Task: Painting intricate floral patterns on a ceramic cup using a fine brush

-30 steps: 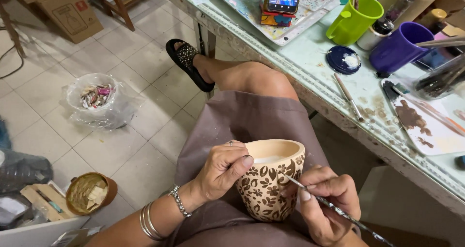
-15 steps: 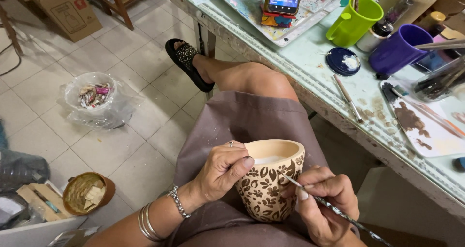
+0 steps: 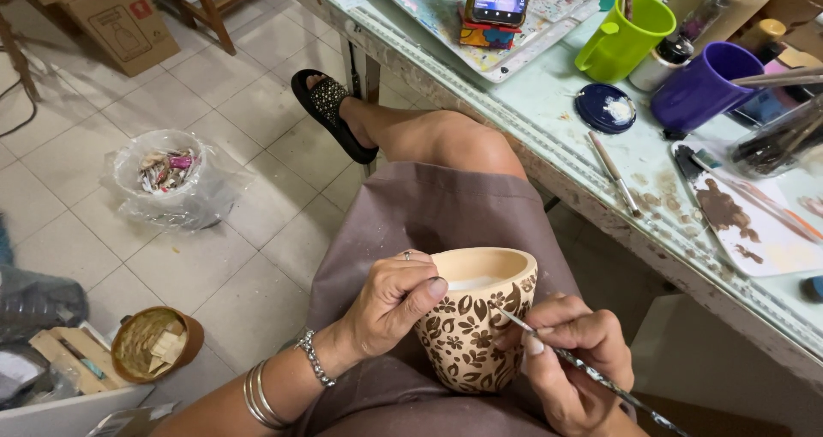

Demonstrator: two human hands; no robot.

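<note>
The clay pot [image 3: 476, 317] is resting on the person's lap, its visible side already looking densely filled with brown leaves and flowers. The left hand [image 3: 390, 304] is gripping its rim, while the right hand [image 3: 570, 360] is pinching a fine brush [image 3: 591, 375] against the wall, apparently adding late details.

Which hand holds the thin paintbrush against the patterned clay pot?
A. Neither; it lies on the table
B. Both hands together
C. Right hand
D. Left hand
C: the right hand grips the paintbrush, tip on the pot, while the left hand steadies the rim.
</note>
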